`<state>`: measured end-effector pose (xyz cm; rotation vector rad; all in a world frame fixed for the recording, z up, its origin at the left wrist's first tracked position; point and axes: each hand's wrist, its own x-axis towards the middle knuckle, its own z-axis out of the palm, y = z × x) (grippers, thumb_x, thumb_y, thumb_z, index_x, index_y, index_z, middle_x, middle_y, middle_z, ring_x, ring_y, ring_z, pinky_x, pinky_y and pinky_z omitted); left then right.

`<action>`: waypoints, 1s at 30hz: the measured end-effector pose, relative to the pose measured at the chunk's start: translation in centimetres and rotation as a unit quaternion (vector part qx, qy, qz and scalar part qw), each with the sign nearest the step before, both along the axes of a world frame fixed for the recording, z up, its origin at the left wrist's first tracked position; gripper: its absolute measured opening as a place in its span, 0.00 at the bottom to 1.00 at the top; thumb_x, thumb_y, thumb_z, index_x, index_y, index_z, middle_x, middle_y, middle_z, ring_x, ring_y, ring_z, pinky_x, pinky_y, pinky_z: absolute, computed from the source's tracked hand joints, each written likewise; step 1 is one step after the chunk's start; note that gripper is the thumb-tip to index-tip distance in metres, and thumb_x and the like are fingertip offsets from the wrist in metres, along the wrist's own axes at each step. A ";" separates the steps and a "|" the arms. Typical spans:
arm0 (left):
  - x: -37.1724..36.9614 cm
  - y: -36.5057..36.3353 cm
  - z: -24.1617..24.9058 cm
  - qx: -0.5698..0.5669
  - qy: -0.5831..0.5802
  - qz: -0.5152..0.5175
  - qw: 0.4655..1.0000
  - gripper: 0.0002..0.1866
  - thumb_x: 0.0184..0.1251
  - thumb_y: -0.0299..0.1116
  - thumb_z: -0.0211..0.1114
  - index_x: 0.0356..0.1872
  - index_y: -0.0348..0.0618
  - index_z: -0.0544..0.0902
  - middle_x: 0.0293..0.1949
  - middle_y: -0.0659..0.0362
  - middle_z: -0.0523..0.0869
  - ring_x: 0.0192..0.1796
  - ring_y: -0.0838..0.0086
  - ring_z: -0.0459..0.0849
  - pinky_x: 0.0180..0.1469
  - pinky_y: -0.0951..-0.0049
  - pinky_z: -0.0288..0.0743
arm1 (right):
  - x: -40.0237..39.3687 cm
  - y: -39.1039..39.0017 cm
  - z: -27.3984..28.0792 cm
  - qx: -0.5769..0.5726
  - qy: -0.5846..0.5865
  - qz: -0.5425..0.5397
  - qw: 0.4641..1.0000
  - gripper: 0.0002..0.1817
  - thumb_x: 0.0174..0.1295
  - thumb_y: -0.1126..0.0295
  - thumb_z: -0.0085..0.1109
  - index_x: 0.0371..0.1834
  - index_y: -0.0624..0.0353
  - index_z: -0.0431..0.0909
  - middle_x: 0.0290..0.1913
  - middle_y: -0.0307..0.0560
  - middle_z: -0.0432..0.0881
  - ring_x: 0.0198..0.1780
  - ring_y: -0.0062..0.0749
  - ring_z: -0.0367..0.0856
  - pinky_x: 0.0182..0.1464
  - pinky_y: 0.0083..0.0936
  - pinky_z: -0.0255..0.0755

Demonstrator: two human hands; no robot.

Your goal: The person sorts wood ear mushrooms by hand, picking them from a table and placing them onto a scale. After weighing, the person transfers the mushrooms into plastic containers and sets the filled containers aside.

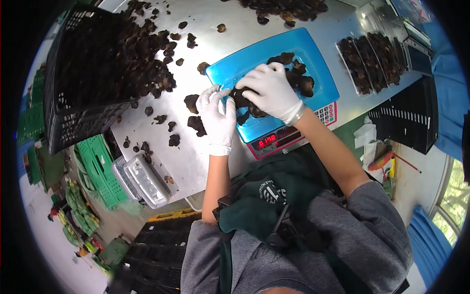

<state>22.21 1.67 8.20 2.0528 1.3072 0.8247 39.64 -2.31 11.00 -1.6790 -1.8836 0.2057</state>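
A blue tray (313, 54) sits on a digital scale (280, 139) with a lit red display, and dark brown wood ear mushrooms (306, 87) lie in it. My right hand (270, 92), in a white glove, curls over the tray with its fingers closed round some wood ear mushrooms (240, 98). At the tray's left edge is my left hand (217, 117), also gloved, its fingers stretched and somewhat apart, fingertips close to those same mushrooms. Loose wood ear mushrooms (192, 104) lie on the metal table just left of it.
A black crate (73, 115) lies tipped at the left, mushrooms spilling onto the metal table (147, 127). Clear plastic trays (144, 181) are stacked at the near left edge. Filled trays (369, 63) stand at the right, beside a black crate (413, 115). Another mushroom heap (289, 7) lies at the back.
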 end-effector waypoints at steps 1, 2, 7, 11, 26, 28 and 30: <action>0.0 0.0 0.1 -0.004 -0.006 0.006 1.000 0.10 0.55 0.29 0.67 0.39 0.45 0.87 0.54 0.51 0.82 0.62 0.55 0.71 0.67 0.57 0.63 | 0.2 -0.2 0.2 -0.004 0.035 -0.007 0.999 0.04 0.59 0.65 0.58 0.34 0.46 0.81 0.35 0.30 0.82 0.47 0.28 0.76 0.57 0.39 0.57; -0.1 0.0 0.2 -0.018 -0.018 0.010 1.000 0.09 0.55 0.28 0.67 0.38 0.45 0.87 0.54 0.50 0.82 0.62 0.55 0.71 0.67 0.57 0.63 | 0.3 -0.4 0.4 -0.008 0.042 -0.005 0.999 0.04 0.59 0.65 0.58 0.34 0.47 0.81 0.35 0.30 0.82 0.46 0.28 0.76 0.57 0.39 0.56; 0.2 0.3 0.2 -0.017 -0.025 0.008 1.000 0.08 0.51 0.33 0.72 0.33 0.45 0.87 0.54 0.51 0.82 0.63 0.54 0.71 0.66 0.56 0.65 | -0.1 -0.5 0.2 -0.007 0.054 -0.007 0.998 0.04 0.60 0.66 0.57 0.34 0.48 0.81 0.35 0.31 0.82 0.46 0.27 0.77 0.57 0.38 0.56; 0.4 0.9 0.6 -0.038 0.036 0.001 0.999 0.10 0.47 0.37 0.77 0.27 0.46 0.86 0.55 0.51 0.82 0.64 0.52 0.70 0.66 0.55 0.66 | -0.2 -0.6 0.0 0.000 0.062 -0.011 0.998 0.03 0.60 0.66 0.58 0.33 0.48 0.81 0.35 0.31 0.82 0.45 0.27 0.77 0.57 0.37 0.56; -4.3 -0.1 3.1 0.033 0.054 -0.004 0.998 0.06 0.60 0.26 0.68 0.36 0.39 0.89 0.52 0.52 0.86 0.58 0.59 0.81 0.63 0.65 0.71 | -0.3 -1.6 0.8 0.051 0.068 -0.035 0.996 0.08 0.55 0.69 0.64 0.38 0.47 0.82 0.41 0.34 0.83 0.50 0.28 0.77 0.63 0.38 0.55; -8.0 -1.8 3.4 -0.087 -0.012 0.099 0.991 0.07 0.63 0.26 0.68 0.40 0.37 0.89 0.50 0.50 0.87 0.56 0.62 0.83 0.59 0.68 0.74 | 0.0 -2.5 2.7 0.081 0.094 -0.045 0.991 0.11 0.54 0.70 0.65 0.41 0.47 0.83 0.46 0.37 0.84 0.52 0.30 0.78 0.67 0.38 0.54; -13.9 -3.9 1.4 -0.088 0.008 0.172 0.981 0.09 0.62 0.26 0.69 0.41 0.33 0.88 0.42 0.51 0.90 0.43 0.68 0.87 0.52 0.70 0.77 | 2.0 -4.4 4.1 0.111 0.119 -0.087 0.983 0.14 0.53 0.73 0.66 0.44 0.50 0.84 0.50 0.40 0.84 0.53 0.31 0.79 0.67 0.37 0.55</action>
